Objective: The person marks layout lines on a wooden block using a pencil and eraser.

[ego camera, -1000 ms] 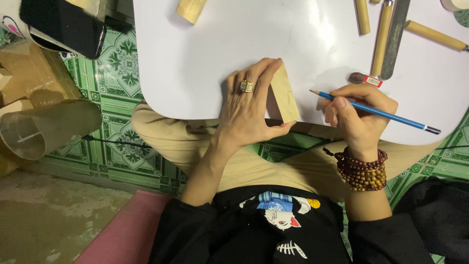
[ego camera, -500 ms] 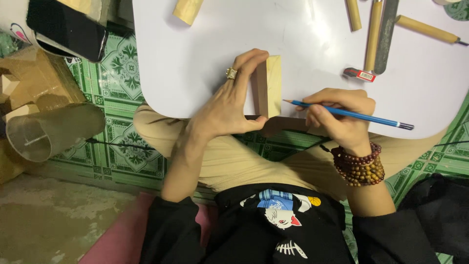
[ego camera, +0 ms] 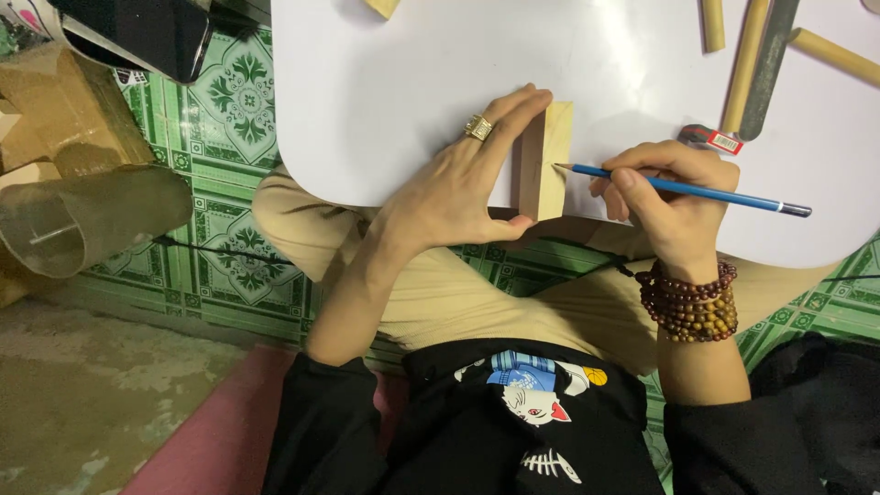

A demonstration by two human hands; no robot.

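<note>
- We take the wooden block (ego camera: 543, 160) as our landmark; it lies on the white desk (ego camera: 394, 82) at the near edge, pale and oblong, its long side running away from us.
- Our left hand (ego camera: 463, 188) lies flat against the left side of the block; the fingers are stretched out along it, the thumb tip is pressed at the block's near end, and a gold ring (ego camera: 478, 126) sits on one finger; the hand is mostly open, steadying the block between thumb and fingers rather than gripping it.
- Our right hand (ego camera: 674, 197) is just to the right of the block, closed around a blue pencil (ego camera: 683, 189); the pencil's sharpened point touches the block's right edge, while its dark far end points away to the right.
- On the wrist behind that hand are several strands of brown beaded bracelets (ego camera: 689, 300).
- Beyond the block and to its right, a small red-labelled eraser (ego camera: 713, 138) lies on the desk; just past it are wooden-handled tools (ego camera: 744, 62) and a flat grey file (ego camera: 766, 64), well apart from the block.
- Far to the left of the block, off the desk, a clear plastic cylinder (ego camera: 87, 225) lies on its side on the green patterned floor tiles (ego camera: 225, 229).
</note>
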